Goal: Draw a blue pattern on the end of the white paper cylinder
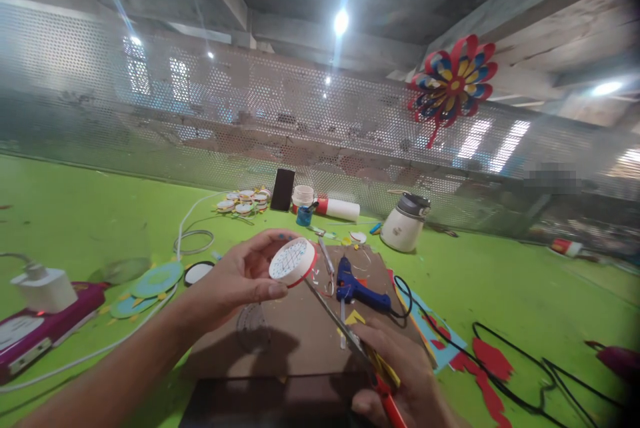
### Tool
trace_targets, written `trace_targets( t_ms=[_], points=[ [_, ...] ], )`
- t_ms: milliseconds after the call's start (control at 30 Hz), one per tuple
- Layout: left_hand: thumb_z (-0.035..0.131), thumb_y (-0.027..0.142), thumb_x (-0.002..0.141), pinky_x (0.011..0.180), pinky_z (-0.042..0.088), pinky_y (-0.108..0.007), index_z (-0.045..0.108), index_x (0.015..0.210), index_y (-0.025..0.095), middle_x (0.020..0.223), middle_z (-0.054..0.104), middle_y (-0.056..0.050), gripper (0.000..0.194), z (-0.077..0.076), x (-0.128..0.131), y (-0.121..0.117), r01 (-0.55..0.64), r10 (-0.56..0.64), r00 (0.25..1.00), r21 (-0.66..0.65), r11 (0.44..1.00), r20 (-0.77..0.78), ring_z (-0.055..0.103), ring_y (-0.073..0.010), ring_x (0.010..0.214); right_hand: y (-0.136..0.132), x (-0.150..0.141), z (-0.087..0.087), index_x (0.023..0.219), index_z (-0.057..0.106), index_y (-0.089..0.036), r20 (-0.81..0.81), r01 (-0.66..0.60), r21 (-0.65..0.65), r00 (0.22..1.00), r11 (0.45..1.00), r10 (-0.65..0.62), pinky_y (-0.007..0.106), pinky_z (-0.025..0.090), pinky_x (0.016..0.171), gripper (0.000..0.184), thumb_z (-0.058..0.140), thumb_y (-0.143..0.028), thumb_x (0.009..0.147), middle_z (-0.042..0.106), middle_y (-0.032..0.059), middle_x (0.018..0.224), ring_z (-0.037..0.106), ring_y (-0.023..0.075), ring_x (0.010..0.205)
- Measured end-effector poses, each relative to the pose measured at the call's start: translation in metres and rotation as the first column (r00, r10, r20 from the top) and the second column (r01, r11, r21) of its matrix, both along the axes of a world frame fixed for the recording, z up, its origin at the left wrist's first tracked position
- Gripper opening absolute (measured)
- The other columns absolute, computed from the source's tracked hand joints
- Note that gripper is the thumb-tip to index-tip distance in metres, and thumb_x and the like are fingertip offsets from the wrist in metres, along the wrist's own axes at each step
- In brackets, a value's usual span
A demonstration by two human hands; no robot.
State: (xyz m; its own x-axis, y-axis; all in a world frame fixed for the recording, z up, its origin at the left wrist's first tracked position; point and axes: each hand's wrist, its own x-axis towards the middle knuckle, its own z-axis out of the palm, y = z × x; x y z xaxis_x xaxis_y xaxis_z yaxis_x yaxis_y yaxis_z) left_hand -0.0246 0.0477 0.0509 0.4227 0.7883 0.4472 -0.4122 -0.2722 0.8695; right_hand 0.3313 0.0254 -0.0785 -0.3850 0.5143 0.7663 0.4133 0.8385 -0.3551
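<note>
My left hand (233, 285) grips a small round white drum-like piece (294, 261) by its edge, thumb below and fingers behind. Its face carries a blue and dark line pattern, and a red band runs along its rim. My right hand (405, 371) is closed on a pair of scissors (330, 313) with red-orange handles. The blades point up and left, with the tip at the lower rim of the round piece; whether they touch is unclear. A yellow strip (384, 367) shows beside the scissors at my right fingers. Underneath lies a brown board (295, 348).
A blue glue gun (360, 288) lies on the board, its black cable looping right. Red paper scraps (493, 358) are at the right. Behind stand a white kettle-like jug (404, 225), a phone (283, 189) and a blue pot (304, 216). A purple power strip (60, 328) sits left.
</note>
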Motion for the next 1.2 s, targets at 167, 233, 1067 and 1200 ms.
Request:
trace_targets(
  t_ms=[167,233,1067,1200],
  points=[
    [0.129,0.051,0.085,0.112,0.069,-0.04,0.099,0.144,0.031,0.138,0.098,-0.012,0.07,0.002,0.002,0.0,-0.022,0.022,1.0,-0.024,0.999,0.008,0.09,-0.032,0.122,-0.004,0.002,0.004,0.146,0.096,-0.024,0.042,0.012,-0.071,0.999,0.997,-0.009,0.034,0.066,0.068,0.1,0.093,-0.109,0.091,0.083,0.0086,0.09,0.078,0.0285,0.073],
    [0.13,0.05,0.083,0.112,0.069,-0.042,0.099,0.144,0.03,0.137,0.098,-0.013,0.071,0.001,0.003,0.0,-0.028,0.029,0.999,-0.03,0.999,0.021,0.091,-0.0336,0.124,-0.003,-0.001,0.003,0.139,0.097,-0.024,-0.025,0.032,0.016,0.999,0.999,-0.031,0.032,0.063,0.063,0.098,0.095,-0.108,0.09,0.081,0.0067,0.086,0.075,0.0256,0.067],
    [0.13,0.053,0.081,0.114,0.067,-0.042,0.099,0.142,0.026,0.139,0.097,-0.015,0.074,0.004,0.003,0.003,0.004,-0.005,1.0,-0.045,0.999,-0.004,0.089,-0.0286,0.117,-0.003,-0.012,0.008,0.14,0.094,-0.025,-0.096,0.004,0.162,0.995,0.987,0.012,0.028,0.064,0.054,0.086,0.093,-0.1,0.099,0.078,0.0021,0.075,0.078,0.0251,0.057],
    [0.132,0.047,0.079,0.11,0.069,-0.038,0.102,0.138,0.027,0.133,0.098,-0.013,0.069,0.008,0.003,0.001,-0.007,0.009,0.999,-0.039,0.999,0.034,0.089,-0.0273,0.117,-0.012,-0.002,0.012,0.145,0.095,-0.023,-0.014,0.027,0.076,1.0,0.997,-0.026,0.031,0.077,0.076,0.089,0.095,-0.099,0.099,0.093,0.0133,0.101,0.095,0.0313,0.082]
  ],
)
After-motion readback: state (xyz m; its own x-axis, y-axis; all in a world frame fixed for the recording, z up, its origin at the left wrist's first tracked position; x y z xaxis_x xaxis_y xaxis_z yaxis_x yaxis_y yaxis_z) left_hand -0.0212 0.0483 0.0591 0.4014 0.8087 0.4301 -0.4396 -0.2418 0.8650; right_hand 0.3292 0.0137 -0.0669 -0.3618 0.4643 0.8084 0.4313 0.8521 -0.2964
